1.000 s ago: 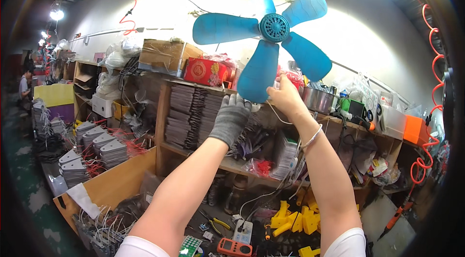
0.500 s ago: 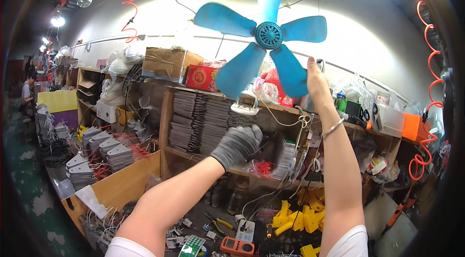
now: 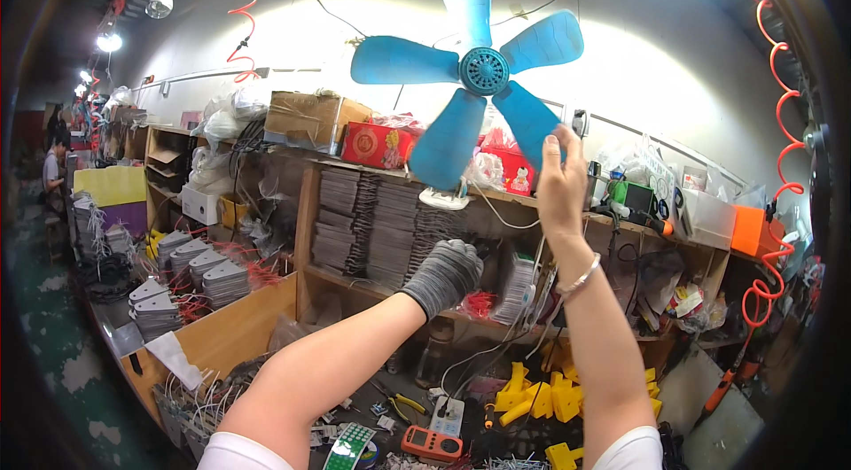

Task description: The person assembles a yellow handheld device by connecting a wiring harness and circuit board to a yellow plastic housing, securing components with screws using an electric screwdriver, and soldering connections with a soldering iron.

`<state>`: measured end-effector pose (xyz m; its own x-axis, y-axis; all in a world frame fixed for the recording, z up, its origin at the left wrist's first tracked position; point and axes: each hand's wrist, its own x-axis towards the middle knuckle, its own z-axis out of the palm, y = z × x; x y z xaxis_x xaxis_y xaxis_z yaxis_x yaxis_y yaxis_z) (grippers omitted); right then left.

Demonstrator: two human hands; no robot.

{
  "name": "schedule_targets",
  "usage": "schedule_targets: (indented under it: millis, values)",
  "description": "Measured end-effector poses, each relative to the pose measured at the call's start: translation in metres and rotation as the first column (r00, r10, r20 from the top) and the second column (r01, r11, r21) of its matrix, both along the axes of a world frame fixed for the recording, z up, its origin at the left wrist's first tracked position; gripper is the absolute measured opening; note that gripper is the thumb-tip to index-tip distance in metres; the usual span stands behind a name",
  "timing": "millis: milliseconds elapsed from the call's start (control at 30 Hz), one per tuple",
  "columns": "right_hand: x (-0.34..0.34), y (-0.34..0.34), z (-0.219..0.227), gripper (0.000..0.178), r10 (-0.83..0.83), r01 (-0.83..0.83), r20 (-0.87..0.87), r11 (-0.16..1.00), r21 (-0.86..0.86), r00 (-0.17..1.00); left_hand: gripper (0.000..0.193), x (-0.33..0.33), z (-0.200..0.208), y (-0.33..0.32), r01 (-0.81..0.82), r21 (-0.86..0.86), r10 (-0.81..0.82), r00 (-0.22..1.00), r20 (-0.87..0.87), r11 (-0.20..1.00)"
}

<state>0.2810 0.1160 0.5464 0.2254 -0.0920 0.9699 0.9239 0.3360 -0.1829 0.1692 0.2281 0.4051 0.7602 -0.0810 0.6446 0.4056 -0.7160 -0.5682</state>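
A blue five-bladed fan (image 3: 484,71) hangs in front of the wall, above the shelf. My bare right hand (image 3: 563,182), with a bangle at the wrist, is raised at the tip of its lower right blade. The fingers point upward and are partly stretched; the thumb overlaps the blade, but I cannot tell how firmly it touches. Lower and to the left, my left hand (image 3: 443,278) wears a grey striped glove and is closed in front of the shelf. What its fingers hold, if anything, is hidden. A white clip-like base (image 3: 443,199) sits below the fan on the shelf edge.
Stacks of grey plates (image 3: 390,231) fill the wooden shelf. Yellow plastic parts (image 3: 536,395), an orange multimeter (image 3: 433,443) and yellow-handled pliers (image 3: 403,408) lie on the cluttered bench. Red boxes (image 3: 377,144) stand on top. An orange coiled hose (image 3: 780,169) hangs at right.
The fan has turned slightly counterclockwise, and its blades look sharper. My right hand has moved lower and a little left, onto the blade's tip. My left hand stays closed, nearly in place.
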Motion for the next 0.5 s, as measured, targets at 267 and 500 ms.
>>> schedule_targets:
  millis: [267, 500]
  values:
    - [-0.018, 0.040, 0.014, 0.083, -0.258, 0.215, -0.200, 0.952, -0.216, 0.945, 0.027, -0.004, -0.003, -0.002, -0.088, 0.110, 0.086, 0.996, 0.021, 0.990]
    - [-0.045, 0.032, -0.031, 0.079, -0.101, 0.042, -0.113, 0.899, -0.436, 0.988, 0.048, 0.017, 0.000, 0.017, -0.227, 0.076, 0.209, 0.959, 0.192, 0.971]
